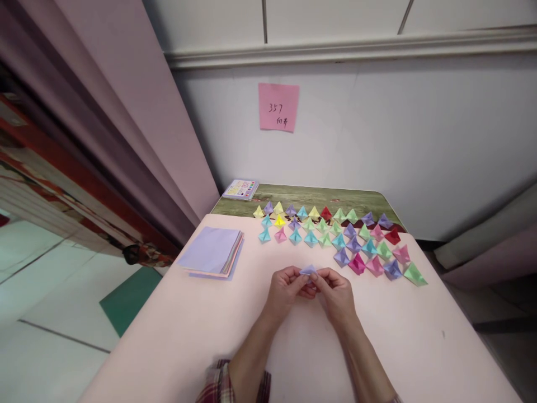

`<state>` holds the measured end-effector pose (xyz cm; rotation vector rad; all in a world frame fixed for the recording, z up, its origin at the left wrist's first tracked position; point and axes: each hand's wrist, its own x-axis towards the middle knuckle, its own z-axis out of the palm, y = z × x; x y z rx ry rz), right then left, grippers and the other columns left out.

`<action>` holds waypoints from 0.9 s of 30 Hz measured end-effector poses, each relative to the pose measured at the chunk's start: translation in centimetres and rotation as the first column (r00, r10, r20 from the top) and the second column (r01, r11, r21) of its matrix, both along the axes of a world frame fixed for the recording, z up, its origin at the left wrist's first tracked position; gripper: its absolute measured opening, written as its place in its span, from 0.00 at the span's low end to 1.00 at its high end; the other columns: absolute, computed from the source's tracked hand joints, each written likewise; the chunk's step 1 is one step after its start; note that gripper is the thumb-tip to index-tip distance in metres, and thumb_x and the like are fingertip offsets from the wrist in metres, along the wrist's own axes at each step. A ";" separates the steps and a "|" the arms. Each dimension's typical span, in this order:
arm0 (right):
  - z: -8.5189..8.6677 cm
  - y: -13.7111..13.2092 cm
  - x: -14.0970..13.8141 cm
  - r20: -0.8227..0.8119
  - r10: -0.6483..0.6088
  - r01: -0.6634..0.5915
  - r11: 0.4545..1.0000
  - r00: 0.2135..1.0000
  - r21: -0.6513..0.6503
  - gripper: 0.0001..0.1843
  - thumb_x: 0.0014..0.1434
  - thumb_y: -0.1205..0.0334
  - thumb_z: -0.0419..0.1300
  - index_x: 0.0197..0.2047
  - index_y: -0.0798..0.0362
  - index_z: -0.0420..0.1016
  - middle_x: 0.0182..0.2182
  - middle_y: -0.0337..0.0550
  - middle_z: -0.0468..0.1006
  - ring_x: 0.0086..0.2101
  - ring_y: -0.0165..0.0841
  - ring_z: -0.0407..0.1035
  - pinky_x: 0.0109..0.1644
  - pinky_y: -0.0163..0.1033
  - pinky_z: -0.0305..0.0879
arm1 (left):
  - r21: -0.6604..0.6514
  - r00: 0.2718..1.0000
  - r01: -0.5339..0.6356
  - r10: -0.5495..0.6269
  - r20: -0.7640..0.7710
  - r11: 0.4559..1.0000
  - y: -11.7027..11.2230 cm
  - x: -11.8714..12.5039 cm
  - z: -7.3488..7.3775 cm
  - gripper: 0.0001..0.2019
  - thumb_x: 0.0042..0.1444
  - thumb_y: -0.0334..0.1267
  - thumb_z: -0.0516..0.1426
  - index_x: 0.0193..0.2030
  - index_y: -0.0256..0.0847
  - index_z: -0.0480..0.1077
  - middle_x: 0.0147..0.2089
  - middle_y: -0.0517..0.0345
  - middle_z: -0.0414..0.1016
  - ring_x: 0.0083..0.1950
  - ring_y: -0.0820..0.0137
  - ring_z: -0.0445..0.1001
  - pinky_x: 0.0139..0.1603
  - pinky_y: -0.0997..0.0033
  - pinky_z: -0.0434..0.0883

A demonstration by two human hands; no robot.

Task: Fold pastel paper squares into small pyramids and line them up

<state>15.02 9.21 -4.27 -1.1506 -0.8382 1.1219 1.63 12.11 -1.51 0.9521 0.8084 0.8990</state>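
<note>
left hand (pixel 282 292): fingers gripping the left side of the lavender paper (pixel 309 270)
right hand (pixel 339 294): fingers gripping its right side
lavender paper: between the hands; partly hidden, apparently folded
paper stack (pixel 211 246): on the worktop (pixel 306 358), left of the hands
folded pieces (pixel 311 239): multicoloured, in rows beyond the hands
pink note (pixel 279 109): on the wall (pixel 356 123)

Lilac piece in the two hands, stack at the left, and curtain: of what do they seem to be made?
The lilac piece looks like matte paper: thin, with folded edges. The stack seems to be matte paper sheets, since many thin coloured edges show at its side. The curtain is probably dull-finished cloth, as it hangs in soft folds; the fibre cannot be told.
</note>
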 end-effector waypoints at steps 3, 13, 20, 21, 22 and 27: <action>0.0 -0.1 0.0 0.002 0.012 -0.012 1.000 1.000 0.016 0.11 0.51 0.55 0.68 0.28 0.54 0.76 0.22 0.38 0.76 0.24 0.30 0.67 0.29 0.34 0.65 | 0.031 1.000 -0.013 0.013 0.006 0.999 -0.1 0.1 -0.2 0.14 0.51 0.45 0.63 0.33 0.33 0.73 0.26 0.52 0.78 0.28 0.67 0.78 0.33 0.66 0.77; 0.3 0.0 0.4 0.433 -0.139 0.093 0.988 0.891 0.125 0.09 0.54 0.54 0.64 0.30 0.51 0.79 0.27 0.40 0.75 0.25 0.30 0.67 0.28 0.34 0.64 | 0.056 0.991 -0.109 0.113 -0.070 0.992 0.4 -0.2 -0.7 0.16 0.48 0.44 0.65 0.40 0.35 0.72 0.22 0.60 0.74 0.19 0.75 0.71 0.23 0.77 0.69; -0.1 0.0 -0.2 0.145 -0.043 0.043 0.999 0.988 0.008 0.11 0.51 0.53 0.66 0.36 0.50 0.79 0.29 0.41 0.79 0.29 0.33 0.73 0.32 0.36 0.71 | -0.076 0.991 -0.122 0.125 0.038 0.990 0.5 0.0 -0.7 0.16 0.46 0.44 0.66 0.37 0.35 0.73 0.27 0.54 0.78 0.25 0.71 0.75 0.31 0.69 0.75; 0.0 0.0 -0.2 0.098 -0.028 0.029 1.000 0.995 -0.006 0.12 0.51 0.53 0.67 0.36 0.50 0.79 0.29 0.41 0.80 0.30 0.34 0.74 0.34 0.37 0.71 | -0.074 0.990 -0.133 0.135 0.034 0.988 0.5 0.0 -0.7 0.15 0.46 0.43 0.66 0.37 0.35 0.73 0.27 0.55 0.78 0.25 0.70 0.75 0.31 0.68 0.76; 0.1 0.0 -0.3 0.067 -0.019 0.020 1.000 0.998 -0.013 0.12 0.50 0.54 0.67 0.36 0.51 0.79 0.30 0.41 0.80 0.30 0.34 0.74 0.35 0.37 0.72 | -0.068 0.989 -0.142 0.144 0.030 0.988 0.5 0.1 -0.6 0.14 0.46 0.42 0.66 0.36 0.35 0.73 0.27 0.56 0.77 0.26 0.71 0.75 0.31 0.68 0.76; 0.4 0.1 -0.4 -0.033 -0.011 0.010 0.999 0.999 -0.041 0.11 0.50 0.54 0.68 0.34 0.52 0.78 0.29 0.42 0.80 0.30 0.35 0.74 0.37 0.39 0.72 | -0.007 0.987 -0.160 0.160 0.020 0.987 0.5 0.1 -0.5 0.11 0.46 0.40 0.66 0.33 0.35 0.75 0.28 0.56 0.78 0.27 0.71 0.75 0.34 0.69 0.75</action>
